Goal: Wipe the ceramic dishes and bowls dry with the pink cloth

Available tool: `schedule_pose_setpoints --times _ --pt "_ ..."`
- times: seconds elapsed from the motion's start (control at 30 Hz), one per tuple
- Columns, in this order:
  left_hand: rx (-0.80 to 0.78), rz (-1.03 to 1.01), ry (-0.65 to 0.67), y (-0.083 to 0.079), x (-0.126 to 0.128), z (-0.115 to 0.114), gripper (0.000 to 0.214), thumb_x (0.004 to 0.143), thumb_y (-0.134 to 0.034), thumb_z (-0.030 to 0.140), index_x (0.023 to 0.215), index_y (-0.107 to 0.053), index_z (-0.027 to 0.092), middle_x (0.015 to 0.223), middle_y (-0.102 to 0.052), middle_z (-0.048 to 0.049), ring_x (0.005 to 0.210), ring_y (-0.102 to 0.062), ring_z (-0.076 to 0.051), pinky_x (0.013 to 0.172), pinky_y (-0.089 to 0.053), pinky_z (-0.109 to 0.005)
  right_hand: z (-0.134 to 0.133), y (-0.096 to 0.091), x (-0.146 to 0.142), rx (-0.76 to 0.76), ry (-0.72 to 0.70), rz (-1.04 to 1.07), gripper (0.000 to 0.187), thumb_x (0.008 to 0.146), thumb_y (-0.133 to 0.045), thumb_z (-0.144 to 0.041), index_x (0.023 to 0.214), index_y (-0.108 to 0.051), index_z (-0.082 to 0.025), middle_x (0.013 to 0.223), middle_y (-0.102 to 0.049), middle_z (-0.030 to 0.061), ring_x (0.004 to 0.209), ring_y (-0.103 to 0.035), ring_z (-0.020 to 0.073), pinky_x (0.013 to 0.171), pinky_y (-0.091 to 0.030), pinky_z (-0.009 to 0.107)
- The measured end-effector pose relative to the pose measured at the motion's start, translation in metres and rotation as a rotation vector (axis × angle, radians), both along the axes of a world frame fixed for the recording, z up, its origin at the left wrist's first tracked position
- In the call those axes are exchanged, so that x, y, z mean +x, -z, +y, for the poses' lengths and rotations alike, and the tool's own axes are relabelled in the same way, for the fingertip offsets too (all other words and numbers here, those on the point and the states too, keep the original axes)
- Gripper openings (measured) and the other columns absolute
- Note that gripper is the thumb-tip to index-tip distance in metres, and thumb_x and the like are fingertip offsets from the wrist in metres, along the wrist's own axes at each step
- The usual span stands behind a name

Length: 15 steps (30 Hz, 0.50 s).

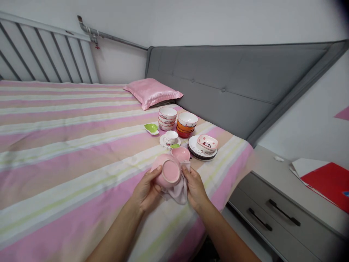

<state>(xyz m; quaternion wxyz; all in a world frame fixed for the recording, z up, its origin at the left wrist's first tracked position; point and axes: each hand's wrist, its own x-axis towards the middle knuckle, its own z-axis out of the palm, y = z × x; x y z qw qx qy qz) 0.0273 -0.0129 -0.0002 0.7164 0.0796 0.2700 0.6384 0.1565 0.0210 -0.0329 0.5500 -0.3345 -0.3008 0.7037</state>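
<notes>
A pink bowl point(167, 170) is tipped so that its round base faces me. My left hand point(147, 187) grips it by the left side, thumb on the outer wall. In my right hand point(195, 185) is a pale cloth point(178, 192), pinched against the bowl's right edge and hanging below it. Just behind, another pink bowl point(181, 154) rests on the bed. Small white dishes point(171, 136) are stacked on white saucers point(163, 142) farther back. To the right a pink-rimmed rectangular dish point(207, 142) sits on a stack of plates point(195, 147).
Patterned white bowls point(167, 118) stand stacked beside a pile with a white bowl point(188, 119) over orange and red ones. A green leaf-shaped dish point(151, 128) lies left of them. The striped bed point(68, 156) ends near a grey nightstand point(272, 182); a pink pillow point(152, 91) is behind.
</notes>
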Motion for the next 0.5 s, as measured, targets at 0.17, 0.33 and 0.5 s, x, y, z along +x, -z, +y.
schedule_pose_setpoints --times 0.17,0.33,0.5 --pt "0.025 0.019 0.089 -0.0024 -0.0035 -0.0021 0.024 0.074 -0.060 0.001 0.095 -0.067 0.009 0.078 -0.073 -0.0088 0.066 -0.068 -0.016 0.062 -0.057 -0.023 0.0006 -0.0005 0.0005 -0.002 0.017 -0.024 0.038 0.068 -0.072 -0.042 0.095 -0.061 -0.018 0.087 -0.072 0.0033 0.082 -0.065 0.0203 0.067 -0.051 0.029" --pt "0.042 0.030 0.155 -0.0018 -0.0041 -0.0013 0.017 0.072 -0.063 0.000 0.086 -0.067 0.008 0.077 -0.072 -0.0088 0.064 -0.067 -0.014 0.061 -0.055 -0.020 0.0009 -0.0007 0.0007 -0.002 0.051 -0.028 0.037 0.068 -0.072 -0.043 0.092 -0.062 -0.018 0.081 -0.071 0.0013 0.080 -0.065 0.0199 0.070 -0.051 0.030" --pt "0.052 0.067 0.148 -0.0016 -0.0019 -0.0005 0.018 0.075 -0.060 0.002 0.090 -0.066 0.008 0.080 -0.073 -0.0104 0.068 -0.068 -0.015 0.066 -0.056 -0.022 0.0015 -0.0003 0.0014 -0.013 0.045 -0.007 0.034 0.068 -0.073 -0.040 0.091 -0.062 -0.017 0.081 -0.071 0.0022 0.082 -0.065 0.0201 0.072 -0.051 0.031"
